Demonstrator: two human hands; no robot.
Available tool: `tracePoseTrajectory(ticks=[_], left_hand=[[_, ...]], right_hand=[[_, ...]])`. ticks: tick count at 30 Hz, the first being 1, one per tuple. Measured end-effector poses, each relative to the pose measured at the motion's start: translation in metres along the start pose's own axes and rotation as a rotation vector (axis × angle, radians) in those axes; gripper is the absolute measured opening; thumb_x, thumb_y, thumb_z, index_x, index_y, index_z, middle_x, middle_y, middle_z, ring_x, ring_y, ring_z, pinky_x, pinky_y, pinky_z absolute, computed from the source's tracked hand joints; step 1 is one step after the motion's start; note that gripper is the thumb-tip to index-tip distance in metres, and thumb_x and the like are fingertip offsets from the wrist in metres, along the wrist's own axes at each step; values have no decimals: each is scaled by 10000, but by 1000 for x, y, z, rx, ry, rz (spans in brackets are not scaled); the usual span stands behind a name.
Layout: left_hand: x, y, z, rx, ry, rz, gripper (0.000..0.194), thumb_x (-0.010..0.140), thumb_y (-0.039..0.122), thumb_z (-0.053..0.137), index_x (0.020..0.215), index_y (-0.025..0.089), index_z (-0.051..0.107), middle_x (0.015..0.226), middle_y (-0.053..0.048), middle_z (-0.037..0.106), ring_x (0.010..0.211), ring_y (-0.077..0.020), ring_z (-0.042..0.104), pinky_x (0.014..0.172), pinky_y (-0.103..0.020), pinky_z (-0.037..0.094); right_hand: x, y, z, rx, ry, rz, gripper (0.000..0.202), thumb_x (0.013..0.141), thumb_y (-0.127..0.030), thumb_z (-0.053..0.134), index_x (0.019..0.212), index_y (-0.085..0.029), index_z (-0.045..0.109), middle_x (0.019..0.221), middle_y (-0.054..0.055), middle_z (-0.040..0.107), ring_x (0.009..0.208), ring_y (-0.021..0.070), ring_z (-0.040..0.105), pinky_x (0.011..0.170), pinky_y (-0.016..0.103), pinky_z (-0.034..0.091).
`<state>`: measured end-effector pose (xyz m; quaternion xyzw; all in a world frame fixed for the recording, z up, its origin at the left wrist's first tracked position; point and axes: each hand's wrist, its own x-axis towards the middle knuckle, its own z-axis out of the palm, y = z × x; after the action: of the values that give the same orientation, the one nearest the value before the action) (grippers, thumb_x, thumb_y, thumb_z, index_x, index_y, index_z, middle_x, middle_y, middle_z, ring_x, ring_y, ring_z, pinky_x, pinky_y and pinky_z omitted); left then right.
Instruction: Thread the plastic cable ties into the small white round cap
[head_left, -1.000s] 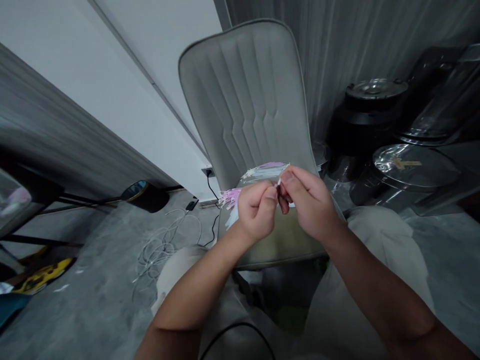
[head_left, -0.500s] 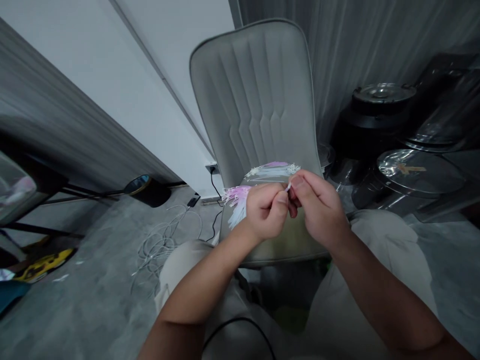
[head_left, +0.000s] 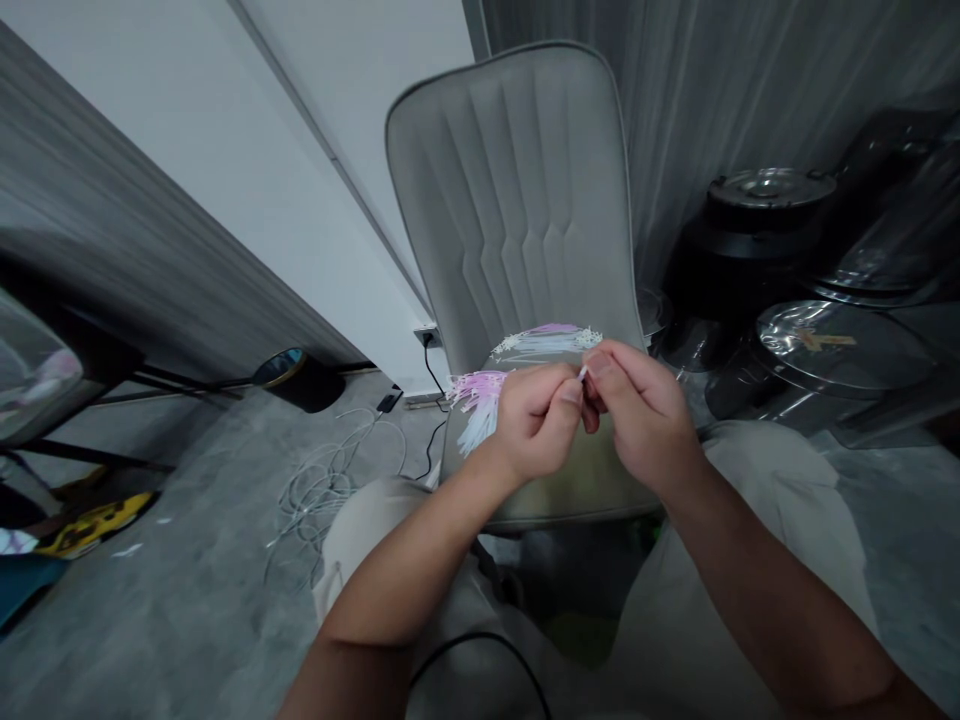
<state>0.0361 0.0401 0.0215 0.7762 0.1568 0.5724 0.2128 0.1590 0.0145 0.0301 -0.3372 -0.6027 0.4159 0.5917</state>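
Observation:
My left hand (head_left: 541, 420) and my right hand (head_left: 643, 410) meet above the chair seat, both closed in a pinch. Between their fingertips shows a small, thin whitish piece (head_left: 583, 372); its exact kind is too small to tell. Behind my hands, a bundle of thin pale-blue and pink strands with white ends (head_left: 551, 342) lies across the back of the seat. Beside my left hand, a second fanned bundle of pink and pale-blue strands (head_left: 478, 400) rests near the seat's left edge, partly hidden by that hand.
The grey padded chair (head_left: 517, 170) stands between my knees. Coiled grey cable (head_left: 322, 495) lies on the floor to the left, near a black bin (head_left: 300, 380) and a wall socket (head_left: 426, 336). Dark lidded containers (head_left: 765, 215) stand at the right.
Both hands stay pinched together, with only slight finger movement at the small piece. The whole view has shifted slightly.

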Motion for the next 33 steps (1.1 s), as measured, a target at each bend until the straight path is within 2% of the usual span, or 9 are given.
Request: tracePoseTrajectory(ticks=[7,15,23,26,30,33], left_hand=[[0,1,0,-42,21,-23,389,960,236,410,586,171,495,535,24,569,530,-80,570,551,-213,440],[1,-2,0,-34,41,2,390,960,205,420,577,168,478,508,37,551,504,-57,552,536,-184,431],[1,-4,0,-27,44,-29,407,954,207,435,549,170,463,492,33,550,468,-67,524,521,-201,428],[-2,-7,0,-106,46,-85,404,954,238,436,556,174,470,488,33,539,477,-84,546,526,-219,438],[-5,-9,3,-265,41,-166,382,951,319,438,599,177,479,533,24,560,487,-102,576,531,-241,454],[-6,-10,3,-297,36,-266,344,951,364,434,673,179,517,581,14,576,532,-115,594,565,-257,478]], right_hand=[[0,-1,-1,26,-47,-23,347,973,-337,435,653,-205,458,561,-47,436,553,96,425,541,270,349],[0,1,4,-16,17,-17,346,972,-326,435,648,-204,454,551,-47,440,547,95,428,539,266,353],[-2,0,6,-79,34,10,322,970,-321,432,675,-203,485,567,-41,461,561,100,445,545,263,360],[-2,2,9,-4,53,14,343,972,-323,426,653,-204,463,554,-42,444,544,98,438,538,259,362],[2,5,9,204,54,58,362,954,-357,460,625,-207,437,547,-45,425,497,90,427,497,249,363],[6,6,5,311,58,64,363,944,-354,478,614,-204,446,560,-42,419,489,87,435,479,244,365]])
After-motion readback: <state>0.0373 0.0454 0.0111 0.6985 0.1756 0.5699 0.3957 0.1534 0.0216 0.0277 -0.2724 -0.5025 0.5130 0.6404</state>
